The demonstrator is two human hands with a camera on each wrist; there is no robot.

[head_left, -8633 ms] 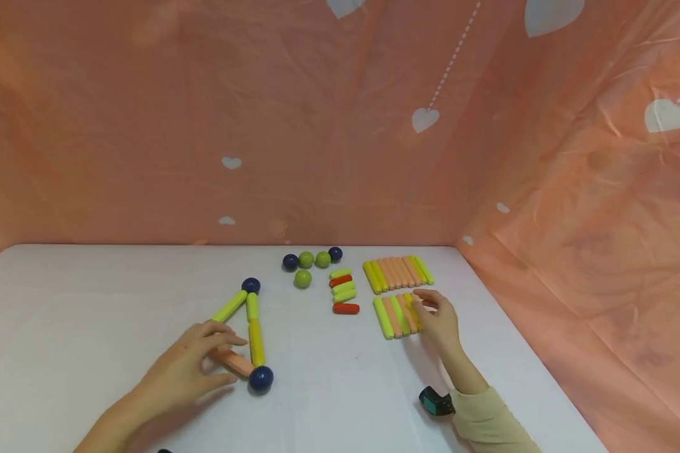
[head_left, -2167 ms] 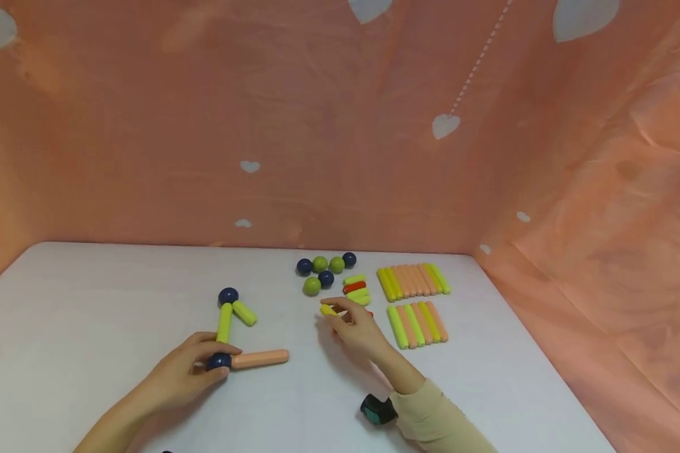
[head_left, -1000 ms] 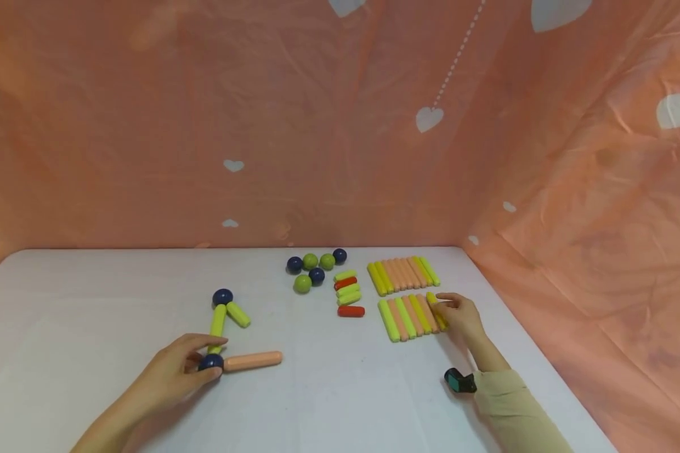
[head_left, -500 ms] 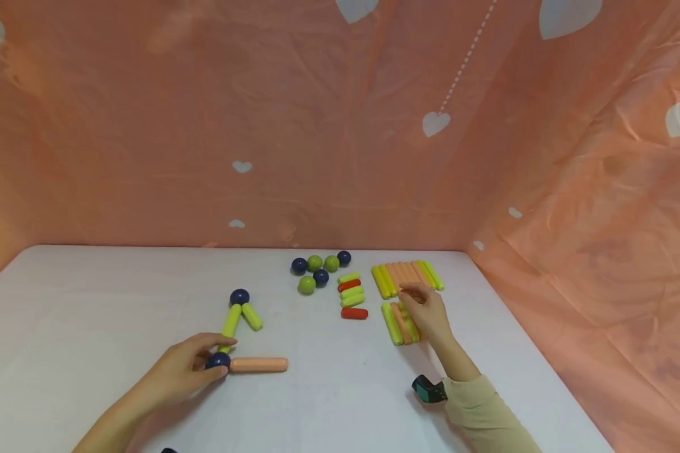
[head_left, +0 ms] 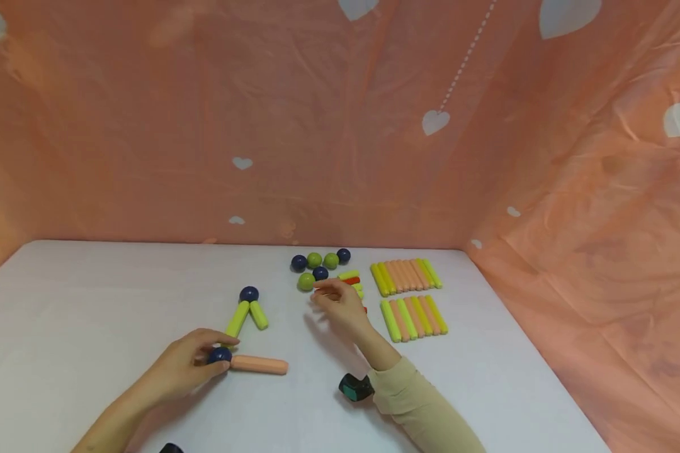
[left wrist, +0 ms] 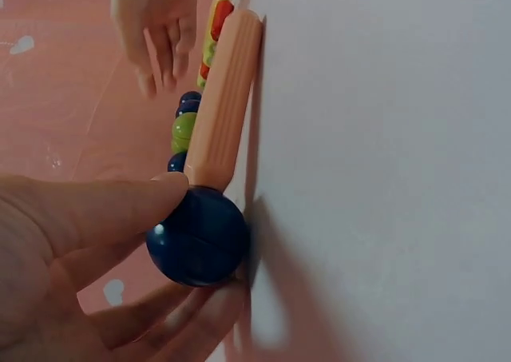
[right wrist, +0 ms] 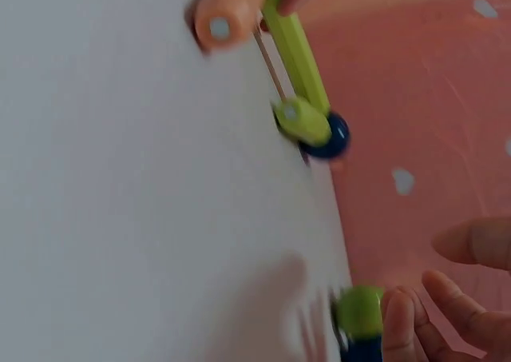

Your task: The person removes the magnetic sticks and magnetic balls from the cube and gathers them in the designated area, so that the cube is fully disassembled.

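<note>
My left hand grips a dark blue ball between thumb and fingers at the left front of the table. A peach stick extends rightward from that ball, its ribbed side showing in the left wrist view. Behind it a lime green stick runs up to a second dark blue ball. A shorter lime stick slants from the second ball toward the front right, its near end loose. My right hand hovers over the table's middle with loosely bent fingers, holding nothing and partly covering the short sticks.
Green and dark blue balls cluster at the back middle. Beside them lie short lime and red sticks. Two rows of longer sticks, a back row and a front row, lie at the right. A peach cloth hangs behind the table.
The closed triangle of sticks came apart; one blue ball joined the cluster. My right hand laid a yellow stick at the front row's right end, then moved left, empty. My left hand keeps its ball.
</note>
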